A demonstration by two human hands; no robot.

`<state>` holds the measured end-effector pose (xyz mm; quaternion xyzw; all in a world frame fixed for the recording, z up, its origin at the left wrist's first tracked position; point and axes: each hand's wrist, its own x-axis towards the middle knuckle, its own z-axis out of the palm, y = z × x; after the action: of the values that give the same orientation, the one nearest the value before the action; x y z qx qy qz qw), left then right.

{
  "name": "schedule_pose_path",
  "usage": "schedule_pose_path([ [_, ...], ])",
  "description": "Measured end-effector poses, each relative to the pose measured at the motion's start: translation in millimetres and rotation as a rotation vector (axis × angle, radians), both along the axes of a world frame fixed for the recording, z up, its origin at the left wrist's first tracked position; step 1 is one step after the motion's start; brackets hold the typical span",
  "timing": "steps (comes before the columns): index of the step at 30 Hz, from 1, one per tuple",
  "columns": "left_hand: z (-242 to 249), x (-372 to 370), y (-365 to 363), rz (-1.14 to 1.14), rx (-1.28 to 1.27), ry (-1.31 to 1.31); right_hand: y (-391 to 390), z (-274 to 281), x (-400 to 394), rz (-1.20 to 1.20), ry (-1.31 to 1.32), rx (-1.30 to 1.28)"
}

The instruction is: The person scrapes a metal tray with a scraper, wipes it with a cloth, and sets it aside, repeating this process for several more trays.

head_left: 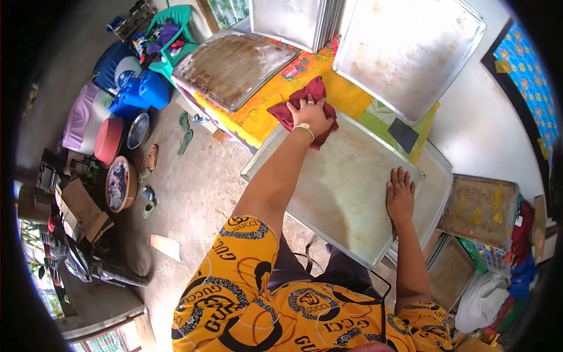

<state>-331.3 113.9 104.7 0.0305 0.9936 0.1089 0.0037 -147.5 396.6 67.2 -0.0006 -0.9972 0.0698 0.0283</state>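
A bunched dark red cloth (315, 88) is under my left hand (312, 115), at the far left corner of a large metal tray (337, 182). The fingers of this hand press over the cloth, and a bracelet circles the wrist. My right hand (401, 192) lies on the tray near its right edge, fingers extended and holding nothing. Faint brownish stains mark the tray's dull surface. Beneath its right side another metal tray (437, 176) shows.
A stained tray (234, 67) lies on the yellow flowered tablecloth (249, 126). Behind, a bright tray (404, 53) leans by stacked trays (287, 23). More trays (478, 208) stand at right. Basins (121, 185), blue containers (153, 89) and a green chair (176, 26) are at left.
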Motion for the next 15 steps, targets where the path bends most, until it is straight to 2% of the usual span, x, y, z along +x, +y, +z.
schedule_pose_path([
  [5, -1, 19, -28, 0.055, -0.009, -0.037, 0, -7, -1, -0.006, 0.023, 0.033],
  [10, 8, 98, -82, 0.057, -0.024, -0.038, -2, -7, -1, -0.006, 0.043, 0.049],
  [15, 16, 189, -136, 0.091, -0.064, -0.189, -1, -9, -2, 0.007, 0.065, 0.073],
])
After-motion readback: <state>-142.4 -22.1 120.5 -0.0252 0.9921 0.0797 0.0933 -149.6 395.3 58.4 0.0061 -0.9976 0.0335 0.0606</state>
